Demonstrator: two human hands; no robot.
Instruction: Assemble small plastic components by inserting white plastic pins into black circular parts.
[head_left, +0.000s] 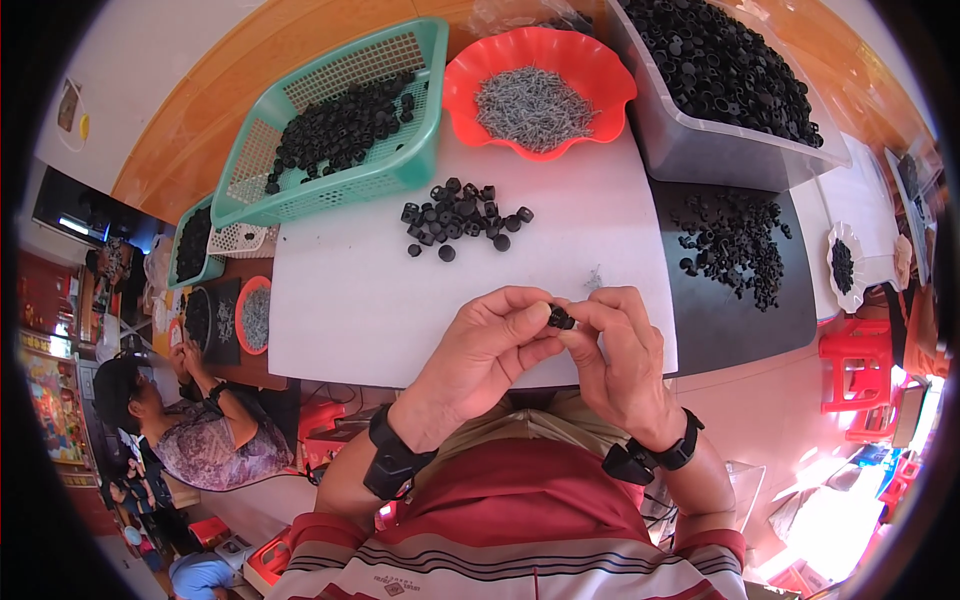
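A: Where is the piece being worked on?

B: The small black plastic piece point(561, 318) is just below the centre of the frame, between the left hand point(490, 340) and the right hand point(625, 360). Both hands are drawn into a pinch, thumbs and fingertips gripping it.

A: Is that one finished?

B: I'd judge not, with both hands on it, but fingers hide too much to be sure. A few thin silvery metal fasteners point(594, 280) lie just beyond the right hand on the white-covered counter point(345, 310).

A: What looks done?

B: Possibly the loose heap of chunky black plastic parts point(460, 215) at upper centre, and similar ones in the rectangular green plastic basket point(435, 105), upper left. I can't confirm either.

A: And left?

B: Plenty, it seems. The wavy-rimmed red plastic bowl point(622, 80), top centre, holds many fasteners; the translucent grey plastic bin point(700, 145), upper right, is heaped with black parts, and small black bits point(745, 250) lie below it.
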